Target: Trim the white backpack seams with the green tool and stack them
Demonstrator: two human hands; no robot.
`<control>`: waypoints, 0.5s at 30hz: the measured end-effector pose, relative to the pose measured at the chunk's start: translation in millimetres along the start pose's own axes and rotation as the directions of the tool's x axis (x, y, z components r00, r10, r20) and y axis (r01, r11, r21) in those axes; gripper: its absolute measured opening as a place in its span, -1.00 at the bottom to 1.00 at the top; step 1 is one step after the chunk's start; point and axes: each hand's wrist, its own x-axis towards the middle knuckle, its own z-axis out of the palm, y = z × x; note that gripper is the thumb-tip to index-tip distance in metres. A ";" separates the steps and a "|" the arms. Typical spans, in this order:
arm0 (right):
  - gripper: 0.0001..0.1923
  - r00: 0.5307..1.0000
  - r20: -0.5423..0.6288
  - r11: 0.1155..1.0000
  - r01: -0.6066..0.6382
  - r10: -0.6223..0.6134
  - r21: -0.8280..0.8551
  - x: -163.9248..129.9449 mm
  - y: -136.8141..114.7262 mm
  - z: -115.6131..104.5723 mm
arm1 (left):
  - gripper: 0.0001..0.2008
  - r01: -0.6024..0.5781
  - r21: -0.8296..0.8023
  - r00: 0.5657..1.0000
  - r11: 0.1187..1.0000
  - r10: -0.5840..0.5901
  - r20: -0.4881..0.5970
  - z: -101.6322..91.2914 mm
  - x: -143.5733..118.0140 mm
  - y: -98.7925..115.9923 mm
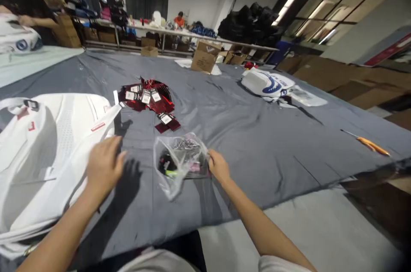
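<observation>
My right hand (218, 166) pinches the right edge of a clear plastic bag (181, 162) that lies on the grey-covered table. Inside the bag show small black, pink and yellow-green items, too blurred to name. My left hand (104, 164) is over the right side of a white backpack (77, 113), thumb apart from the fingers and nothing visible in it. The backpack lies with its straps up and carries small red labels. Beyond the plastic bag sits a pile of dark red pieces with black-and-white tags (147, 95).
An orange-handled screwdriver (372, 145) lies near the table's right edge. Farther back are a white and blue bag (268, 83) and a cardboard box (204, 58). At the far left a person (32, 10) handles another white bag (17, 38).
</observation>
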 end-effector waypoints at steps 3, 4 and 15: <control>-0.53 0.980 -0.070 0.982 -0.186 0.185 -0.015 -42.1 2.4 5.1 | -0.42 -0.154 -0.218 0.940 0.964 0.211 0.269 49.5 -6.7 69.4; -0.51 0.972 -0.080 0.975 -0.221 0.219 -0.016 -53.4 -2.0 10.5 | -0.37 -0.147 -0.288 0.908 0.946 0.245 0.341 66.7 -12.3 86.3; -0.62 0.997 -0.014 0.976 0.080 -0.079 0.203 98.2 -71.6 0.0 | -0.55 -0.070 -0.459 0.988 0.886 0.125 0.090 83.9 -42.4 111.8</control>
